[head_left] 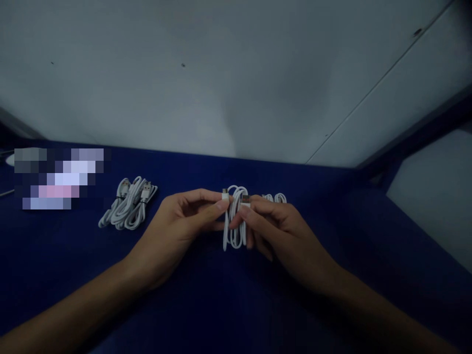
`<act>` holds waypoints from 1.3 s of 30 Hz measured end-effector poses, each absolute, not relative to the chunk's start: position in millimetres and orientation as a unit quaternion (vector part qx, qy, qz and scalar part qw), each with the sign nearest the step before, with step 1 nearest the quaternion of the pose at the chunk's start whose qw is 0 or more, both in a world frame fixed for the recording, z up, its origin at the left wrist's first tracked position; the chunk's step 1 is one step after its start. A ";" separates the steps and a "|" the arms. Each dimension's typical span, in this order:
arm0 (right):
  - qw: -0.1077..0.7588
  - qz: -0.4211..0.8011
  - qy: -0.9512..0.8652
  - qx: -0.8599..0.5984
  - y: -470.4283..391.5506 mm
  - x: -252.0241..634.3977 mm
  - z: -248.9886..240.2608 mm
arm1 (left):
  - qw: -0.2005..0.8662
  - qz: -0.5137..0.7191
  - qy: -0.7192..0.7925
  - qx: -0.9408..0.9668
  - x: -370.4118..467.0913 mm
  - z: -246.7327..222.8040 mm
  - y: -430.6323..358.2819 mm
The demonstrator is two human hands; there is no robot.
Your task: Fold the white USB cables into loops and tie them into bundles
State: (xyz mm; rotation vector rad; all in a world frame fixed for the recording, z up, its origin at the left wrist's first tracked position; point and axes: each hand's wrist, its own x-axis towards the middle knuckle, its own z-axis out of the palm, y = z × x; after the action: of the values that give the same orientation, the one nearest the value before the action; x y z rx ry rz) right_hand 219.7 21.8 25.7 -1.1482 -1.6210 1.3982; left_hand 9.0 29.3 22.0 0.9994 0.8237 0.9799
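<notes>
A coiled white USB cable (236,233) is held up between both hands, over the blue table. My left hand (184,216) pinches its smaller plug between thumb and fingers. The larger USB plug, metal end upward, sits in the grip of my right hand (275,223), whose fingers also reach behind the coil. Both plugs point away from me, and the loops hang below them. Part of the coil is covered by my right fingers.
To the left lies a pile of coiled white cables (129,206) with dark ties. More white cable loops (279,198) show behind my right hand. A pixelated patch covers something at the far left. A pale wall (165,98) rises behind the blue table (206,305).
</notes>
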 end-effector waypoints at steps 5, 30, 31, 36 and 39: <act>0.356 0.544 -0.637 -0.414 20.4 219.2 26.7 | 0.692 0.429 0.374 0.443 9.7 23.5 31.3; 0.335 0.508 -0.665 -0.433 26.6 224.1 24.1 | 0.724 0.403 0.351 0.436 9.1 26.2 28.2; 0.335 0.507 -0.666 -0.432 26.6 224.0 24.0 | 0.723 0.402 0.351 0.438 8.8 26.0 28.2; 0.328 0.503 -0.671 -0.435 25.1 223.6 24.8 | 0.724 0.404 0.351 0.436 8.1 25.4 29.6; 0.326 0.507 -0.672 -0.430 23.5 223.8 25.7 | 0.720 0.406 0.358 0.433 8.4 26.2 29.7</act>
State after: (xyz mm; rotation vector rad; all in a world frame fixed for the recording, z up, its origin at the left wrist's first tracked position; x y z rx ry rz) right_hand 223.8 23.5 25.7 -1.1270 -1.7615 1.3290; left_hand 8.4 29.7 26.2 0.9579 0.7916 0.8981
